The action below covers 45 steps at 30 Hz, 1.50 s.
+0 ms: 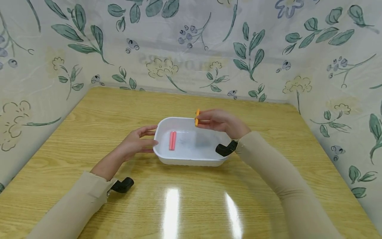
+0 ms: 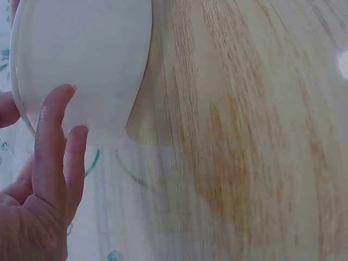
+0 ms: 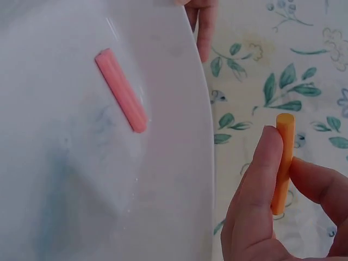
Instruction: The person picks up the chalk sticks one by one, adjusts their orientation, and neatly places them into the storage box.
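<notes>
A white plastic basin (image 1: pixel 191 162) with rounded corners sits on the table. At its left end my left hand (image 1: pixel 137 142) holds the rim, thumb at the edge and fingers along the outer wall; the left wrist view shows the fingers (image 2: pixel 51 141) against that wall. Above the basin's far edge, my right hand (image 1: pixel 219 121) pinches an orange stick (image 3: pixel 284 163) shaped like a piece of chalk, thumb on one side and fingers on the other. Inside the basin, toward the left, two pink sticks (image 1: pixel 172 141) of similar shape lie side by side.
The yellow wood-grain table (image 1: pixel 119 205) extends around the basin, with bright light reflections near the front. A cloth printed with leaves and flowers (image 1: pixel 191 49) hangs behind and at both sides. A black wrist device (image 1: pixel 226 149) overlaps the basin's right front corner in the head view.
</notes>
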### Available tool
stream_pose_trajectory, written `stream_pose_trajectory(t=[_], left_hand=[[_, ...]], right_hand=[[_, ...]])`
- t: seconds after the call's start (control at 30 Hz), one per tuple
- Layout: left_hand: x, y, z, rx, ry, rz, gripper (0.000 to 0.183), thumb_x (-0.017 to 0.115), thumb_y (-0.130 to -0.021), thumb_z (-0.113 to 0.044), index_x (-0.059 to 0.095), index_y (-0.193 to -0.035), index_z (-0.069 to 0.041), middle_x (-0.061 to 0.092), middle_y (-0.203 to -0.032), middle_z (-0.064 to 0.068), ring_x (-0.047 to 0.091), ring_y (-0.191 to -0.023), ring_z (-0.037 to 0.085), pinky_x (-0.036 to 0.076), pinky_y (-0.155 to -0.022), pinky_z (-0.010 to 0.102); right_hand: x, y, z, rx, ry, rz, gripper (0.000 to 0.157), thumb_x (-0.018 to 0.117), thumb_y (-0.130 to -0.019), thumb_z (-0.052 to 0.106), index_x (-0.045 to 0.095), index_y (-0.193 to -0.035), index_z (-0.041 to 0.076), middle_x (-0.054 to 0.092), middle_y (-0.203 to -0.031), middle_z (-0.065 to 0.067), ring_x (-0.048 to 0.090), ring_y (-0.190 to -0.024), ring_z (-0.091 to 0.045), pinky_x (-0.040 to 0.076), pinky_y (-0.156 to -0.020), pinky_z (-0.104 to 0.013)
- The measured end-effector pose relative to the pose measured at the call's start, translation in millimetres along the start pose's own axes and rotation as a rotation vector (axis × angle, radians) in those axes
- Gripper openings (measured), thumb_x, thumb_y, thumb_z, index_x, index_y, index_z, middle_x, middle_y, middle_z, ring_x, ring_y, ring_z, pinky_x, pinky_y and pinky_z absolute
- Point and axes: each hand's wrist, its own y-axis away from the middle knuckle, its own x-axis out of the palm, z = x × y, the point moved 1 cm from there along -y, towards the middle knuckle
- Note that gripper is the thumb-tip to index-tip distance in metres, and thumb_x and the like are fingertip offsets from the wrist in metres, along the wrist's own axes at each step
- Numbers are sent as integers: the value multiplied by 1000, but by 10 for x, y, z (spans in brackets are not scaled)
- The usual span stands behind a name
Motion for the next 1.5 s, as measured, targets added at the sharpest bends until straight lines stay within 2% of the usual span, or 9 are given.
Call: stream_pose_trajectory(t=[0.17, 0.47, 0.7, 0.87, 1.1, 1.33, 1.5], left_hand=[[-4, 10, 2, 2, 7, 1, 68, 61, -87, -1, 27, -146, -4, 30, -139, 25, 50, -110, 38, 54, -81, 42], [6, 11, -14, 0, 13, 5, 68, 61, -87, -2, 26, -146, -4, 30, -140, 25, 50, -111, 39, 53, -82, 44], [-1, -12, -2, 0, 15, -1, 67, 62, -87, -2, 28, -145, -5, 31, -139, 24, 51, -110, 38, 54, -82, 43], [-5, -27, 11, 0, 11, -5, 67, 62, -86, -1, 29, -145, -4, 32, -138, 24, 51, -109, 37, 54, -81, 45], [-18, -10, 21, -15, 12, -12, 68, 62, -87, -1, 29, -145, -6, 32, -139, 23, 51, -109, 36, 54, -81, 44], [-17, -22, 26, -8, 14, -10, 67, 61, -86, 1, 29, -145, -5, 32, -138, 24, 50, -110, 38, 54, -80, 44], [-16, -30, 26, -10, 18, -8, 67, 61, -87, 0, 29, -145, -5, 32, -138, 24, 49, -111, 39, 54, -81, 45]], right_hand=[[102, -95, -51, 54, 53, 28, 42, 55, -91, -2, 44, -131, -2, 55, -105, -14, 59, -88, -24, 57, -73, -30], [193, -259, -136, 128, 172, 99, 38, 55, -92, 1, 46, -128, -6, 57, -100, -15, 60, -83, -23, 57, -72, -29], [265, -366, -226, 163, 263, 162, 9, 52, -93, -3, 55, -101, -5, 57, -90, -14, 59, -78, -21, 58, -66, -26], [324, -465, -299, 188, 304, 184, 4, 53, -92, -2, 57, -92, -4, 59, -87, -14, 61, -76, -21, 58, -67, -27], [380, -589, -382, 224, 356, 148, 5, 57, -90, -4, 59, -85, -5, 62, -80, -15, 64, -69, -22, 58, -64, -27], [406, -616, -413, 245, 419, 119, 7, 58, -89, -5, 60, -83, -7, 63, -78, -16, 63, -68, -23, 58, -66, -28], [427, -626, -423, 259, 443, 92, 3, 59, -88, -6, 60, -87, -9, 62, -79, -17, 63, -68, -23, 58, -69, -29]])
